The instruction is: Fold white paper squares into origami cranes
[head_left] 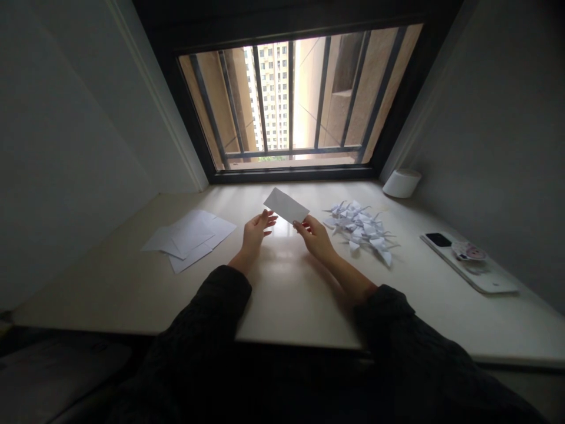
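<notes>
A folded white sheet of paper [286, 205] is held above the pale table [282, 294] in front of the window. My right hand [314, 235] pinches its lower right corner with fingers closed. My left hand [256, 231] hovers just left of the sheet, fingers loosely spread, not clearly touching it. Both forearms wear dark sleeves.
A loose stack of white sheets [189, 238] lies left of my hands. A heap of several folded white paper cranes [362, 229] sits to the right. Farther right lie a phone on a white tray [470, 268] and a white roll [401, 182] by the wall.
</notes>
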A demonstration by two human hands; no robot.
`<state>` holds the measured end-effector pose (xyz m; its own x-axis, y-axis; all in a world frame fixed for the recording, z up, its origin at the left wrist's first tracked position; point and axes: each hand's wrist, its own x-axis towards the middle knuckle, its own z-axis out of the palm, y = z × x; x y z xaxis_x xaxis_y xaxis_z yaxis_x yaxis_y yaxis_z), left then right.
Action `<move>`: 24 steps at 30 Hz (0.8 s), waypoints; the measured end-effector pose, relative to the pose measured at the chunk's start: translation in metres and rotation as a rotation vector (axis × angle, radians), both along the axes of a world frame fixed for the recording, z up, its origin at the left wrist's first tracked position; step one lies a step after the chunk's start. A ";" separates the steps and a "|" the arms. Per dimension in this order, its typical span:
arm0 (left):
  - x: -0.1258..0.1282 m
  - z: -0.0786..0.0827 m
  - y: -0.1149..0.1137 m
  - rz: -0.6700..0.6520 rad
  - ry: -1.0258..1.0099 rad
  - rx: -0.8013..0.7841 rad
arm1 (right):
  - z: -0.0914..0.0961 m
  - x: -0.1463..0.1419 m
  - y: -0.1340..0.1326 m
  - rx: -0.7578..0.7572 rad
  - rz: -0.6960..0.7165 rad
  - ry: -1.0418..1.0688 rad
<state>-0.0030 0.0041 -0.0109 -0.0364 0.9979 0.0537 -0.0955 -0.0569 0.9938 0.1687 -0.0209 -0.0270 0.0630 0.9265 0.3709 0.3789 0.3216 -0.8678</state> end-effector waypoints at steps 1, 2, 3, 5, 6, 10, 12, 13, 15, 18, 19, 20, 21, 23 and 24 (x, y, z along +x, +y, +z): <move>0.003 0.000 -0.002 -0.042 0.045 0.016 | 0.001 0.000 -0.001 0.006 0.005 -0.015; 0.005 0.000 -0.004 -0.066 0.091 0.036 | 0.002 0.000 -0.001 0.015 0.012 -0.037; 0.007 0.001 -0.006 -0.077 0.130 0.051 | 0.003 -0.001 -0.003 0.027 0.021 -0.063; 0.010 0.001 -0.009 -0.072 0.182 0.067 | 0.006 -0.001 -0.005 0.052 0.043 -0.118; 0.010 0.002 -0.009 -0.065 0.194 0.069 | 0.007 -0.001 -0.005 0.061 0.054 -0.143; 0.007 0.002 -0.008 -0.037 0.193 0.066 | 0.009 -0.001 -0.005 0.066 0.072 -0.187; 0.005 0.002 -0.005 -0.011 0.178 0.064 | 0.008 0.000 -0.005 0.059 0.065 -0.189; 0.003 0.002 -0.004 0.006 0.168 0.062 | 0.008 0.000 -0.005 0.058 0.061 -0.191; 0.000 0.003 -0.001 0.045 0.141 0.055 | 0.007 0.000 -0.005 0.060 0.058 -0.198; -0.003 0.004 0.001 0.107 0.111 0.054 | 0.007 0.000 -0.006 0.055 0.058 -0.209; -0.004 0.005 0.002 0.122 0.106 0.057 | 0.008 0.000 -0.006 0.052 0.056 -0.213; -0.004 0.005 0.002 0.131 0.101 0.058 | 0.008 0.000 -0.006 0.050 0.054 -0.215; -0.005 0.005 0.001 0.137 0.096 0.059 | 0.008 0.000 -0.006 0.049 0.054 -0.214; -0.004 0.006 0.001 0.142 0.079 0.052 | 0.009 0.000 -0.006 0.050 0.055 -0.211; -0.004 0.006 0.001 0.143 0.071 0.049 | 0.009 0.000 -0.006 0.050 0.056 -0.210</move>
